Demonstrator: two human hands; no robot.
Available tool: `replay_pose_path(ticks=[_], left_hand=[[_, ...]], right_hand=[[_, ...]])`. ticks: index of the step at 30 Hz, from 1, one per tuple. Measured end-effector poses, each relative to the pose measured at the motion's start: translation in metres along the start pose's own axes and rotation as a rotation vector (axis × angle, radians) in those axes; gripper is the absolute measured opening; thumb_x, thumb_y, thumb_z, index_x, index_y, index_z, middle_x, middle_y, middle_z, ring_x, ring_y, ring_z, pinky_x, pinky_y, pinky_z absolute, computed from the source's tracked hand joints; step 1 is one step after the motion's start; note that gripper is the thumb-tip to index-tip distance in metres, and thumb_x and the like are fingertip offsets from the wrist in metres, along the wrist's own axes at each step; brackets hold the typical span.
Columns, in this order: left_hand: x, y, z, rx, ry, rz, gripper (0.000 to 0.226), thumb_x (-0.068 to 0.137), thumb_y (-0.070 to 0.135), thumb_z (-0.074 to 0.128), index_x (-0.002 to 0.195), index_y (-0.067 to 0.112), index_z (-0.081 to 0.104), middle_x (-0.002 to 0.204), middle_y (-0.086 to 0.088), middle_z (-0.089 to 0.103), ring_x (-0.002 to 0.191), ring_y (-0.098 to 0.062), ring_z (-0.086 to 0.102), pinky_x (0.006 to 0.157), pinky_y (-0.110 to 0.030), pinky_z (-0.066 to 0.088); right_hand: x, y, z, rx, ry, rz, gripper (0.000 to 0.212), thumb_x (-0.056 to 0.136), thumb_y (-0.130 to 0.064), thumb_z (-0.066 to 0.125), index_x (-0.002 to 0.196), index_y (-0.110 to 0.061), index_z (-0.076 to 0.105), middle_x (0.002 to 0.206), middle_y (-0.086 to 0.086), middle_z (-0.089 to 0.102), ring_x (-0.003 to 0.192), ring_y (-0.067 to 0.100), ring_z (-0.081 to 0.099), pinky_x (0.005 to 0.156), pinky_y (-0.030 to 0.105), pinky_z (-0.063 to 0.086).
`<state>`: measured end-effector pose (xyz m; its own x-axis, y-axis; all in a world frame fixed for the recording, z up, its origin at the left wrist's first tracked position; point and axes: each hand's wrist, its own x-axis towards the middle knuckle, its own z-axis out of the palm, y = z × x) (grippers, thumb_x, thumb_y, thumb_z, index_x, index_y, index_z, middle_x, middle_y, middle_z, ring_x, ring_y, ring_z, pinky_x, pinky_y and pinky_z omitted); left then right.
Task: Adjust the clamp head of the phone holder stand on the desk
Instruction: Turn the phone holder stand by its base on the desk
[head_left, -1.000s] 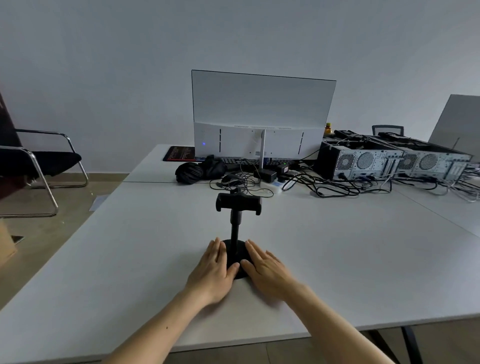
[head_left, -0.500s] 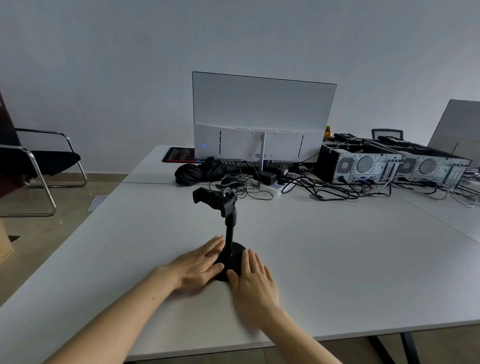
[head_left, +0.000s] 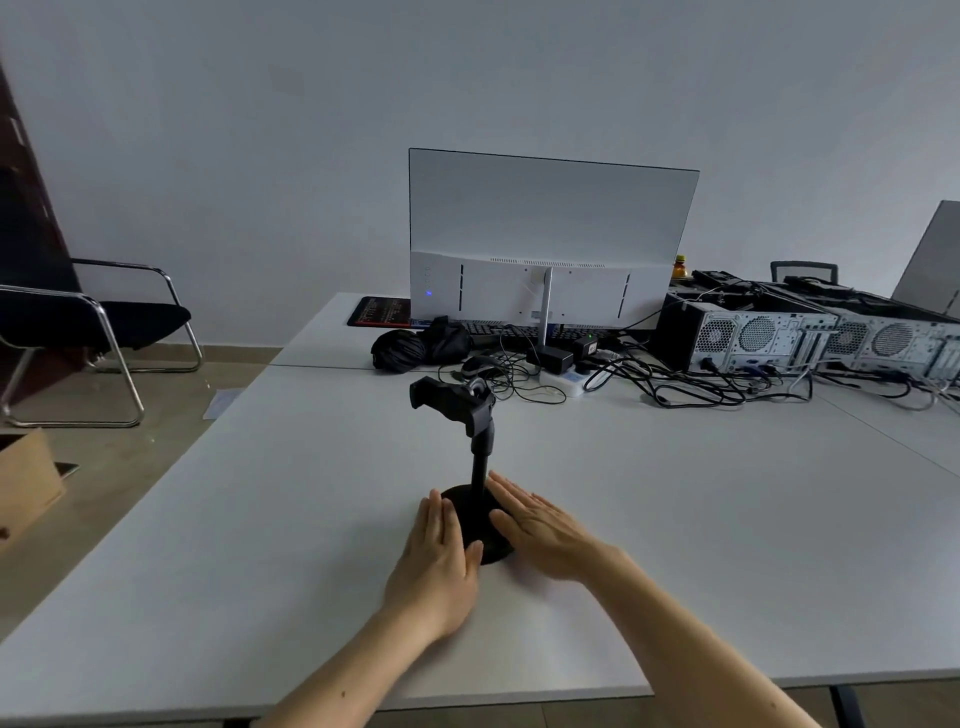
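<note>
The black phone holder stand stands upright on the white desk (head_left: 727, 545). Its clamp head (head_left: 449, 402) sits on a thin pole (head_left: 479, 467) and points to the far left, with no phone in it. Its round base (head_left: 467, 522) lies between my hands. My left hand (head_left: 439, 566) lies flat against the base's left edge with the thumb on top of the base. My right hand (head_left: 540, 530) lies flat over the base's right side, fingers straight and reaching the foot of the pole. Neither hand touches the clamp head.
Behind the stand are a white monitor (head_left: 545, 234) seen from the back, a black pouch (head_left: 415, 348), a power strip with tangled cables (head_left: 675, 384) and computer cases (head_left: 753, 332) at the right. A black chair (head_left: 104, 322) and a cardboard box (head_left: 26, 478) stand on the floor at the left.
The stand has turned on its base, so the clamp head swung from facing me squarely to pointing left. My hands shifted around the base, with the left drawn back beside it.
</note>
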<state>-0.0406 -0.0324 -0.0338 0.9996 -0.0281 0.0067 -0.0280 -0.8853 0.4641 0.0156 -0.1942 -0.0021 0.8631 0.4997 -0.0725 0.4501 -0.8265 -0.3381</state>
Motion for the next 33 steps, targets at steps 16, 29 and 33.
replay_pose_path(ticks=[16, 29, 33], left_hand=[[0.024, -0.024, -0.031, 0.063, -0.145, 0.135, 0.066, 0.102, 0.042, 0.022, 0.155, 0.010, -0.002, 0.166, -0.004, -0.009, 0.153, -0.013, -0.010, 0.121, -0.027, -0.002], [0.026, -0.034, -0.051, -0.283, -0.187, 0.193, 0.073, 0.100, 0.047, 0.031, 0.155, 0.018, -0.007, 0.164, 0.005, -0.017, 0.143, 0.002, -0.017, 0.117, -0.023, -0.008], [0.012, -0.028, -0.094, -0.629, -0.042, 0.182, 0.114, 0.068, 0.085, 0.044, 0.156, 0.028, 0.000, 0.165, 0.013, -0.004, 0.146, 0.004, -0.002, 0.120, -0.027, 0.000]], right_hand=[[-0.010, -0.035, 0.032, -0.074, 0.098, 0.235, 0.065, 0.101, -0.051, 0.013, 0.154, -0.016, -0.002, 0.165, 0.000, -0.001, 0.151, 0.014, 0.005, 0.120, 0.031, 0.008], [-0.018, -0.042, 0.004, 0.183, 0.360, 0.196, 0.054, 0.097, -0.047, 0.039, 0.142, -0.017, 0.035, 0.150, 0.002, 0.042, 0.133, 0.024, 0.044, 0.103, 0.035, 0.037], [-0.014, -0.052, -0.039, 0.434, 0.651, 0.039, 0.048, 0.086, -0.036, 0.067, 0.128, -0.018, 0.051, 0.129, 0.000, 0.060, 0.120, 0.016, 0.054, 0.096, 0.029, 0.041]])
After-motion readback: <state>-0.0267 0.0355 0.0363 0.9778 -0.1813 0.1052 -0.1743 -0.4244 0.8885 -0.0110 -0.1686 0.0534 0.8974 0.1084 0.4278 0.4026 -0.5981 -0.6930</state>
